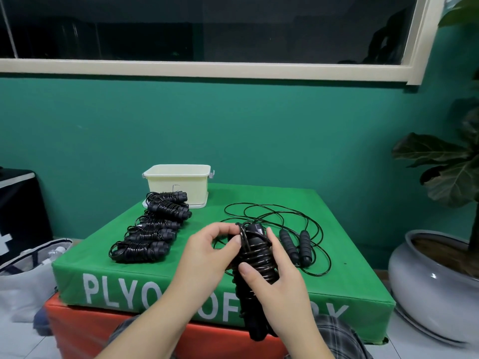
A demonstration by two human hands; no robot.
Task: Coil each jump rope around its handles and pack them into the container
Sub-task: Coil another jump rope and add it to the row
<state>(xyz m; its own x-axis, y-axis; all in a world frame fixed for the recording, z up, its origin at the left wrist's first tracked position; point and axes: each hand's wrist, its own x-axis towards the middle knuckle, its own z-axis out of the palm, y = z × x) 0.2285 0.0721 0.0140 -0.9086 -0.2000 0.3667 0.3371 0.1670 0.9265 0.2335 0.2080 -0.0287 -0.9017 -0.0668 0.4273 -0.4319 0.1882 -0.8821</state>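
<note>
Two bare forearms come up from the bottom edge, no sleeves on either, no watch, rings or bands. The left hand (207,251) and right hand (278,283) are ungloved, nails short and plain. Below them, a strip of grey-and-dark plaid cloth (339,332) covers the lap, showing on both sides.

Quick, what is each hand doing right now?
Left hand: pinching the cord at the top of the jump rope.
Right hand: gripping the same jump rope round its paired handles.
</note>
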